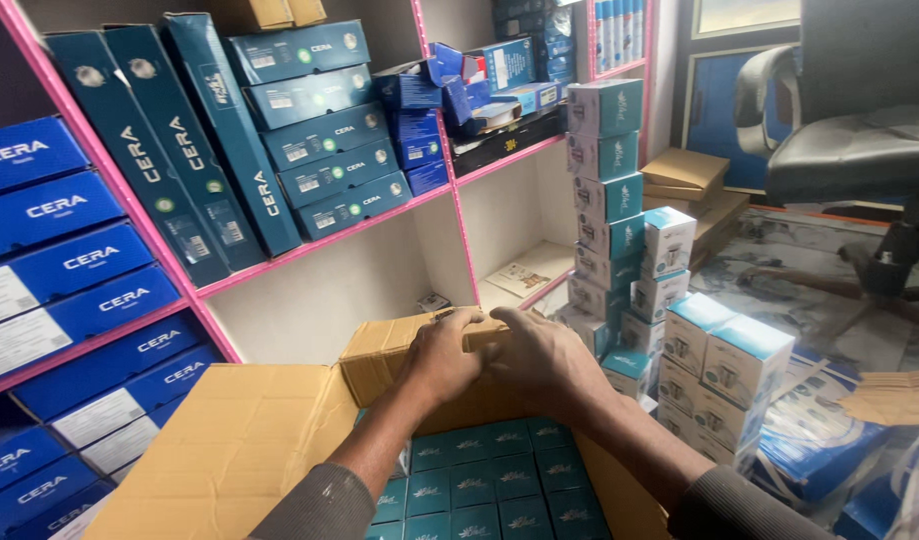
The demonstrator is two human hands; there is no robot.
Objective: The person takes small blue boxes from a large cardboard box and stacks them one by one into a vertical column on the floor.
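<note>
An open brown cardboard carton (229, 450) sits in front of me, packed with several small teal boxes (479, 485) in neat rows. My left hand (441, 358) and my right hand (539, 358) both rest on the carton's far flap (379, 350), fingers curled over its upper edge. The two hands touch each other at the middle of the flap. The carton's left flap lies folded outward.
Pink-framed shelves (319, 245) hold long blue boxes at left and centre. A tall stack of teal-and-white boxes (607, 190) rises right of the carton, with shorter stacks (724, 370) nearer. A black office chair (859, 140) and flat brown cartons (689, 180) stand beyond.
</note>
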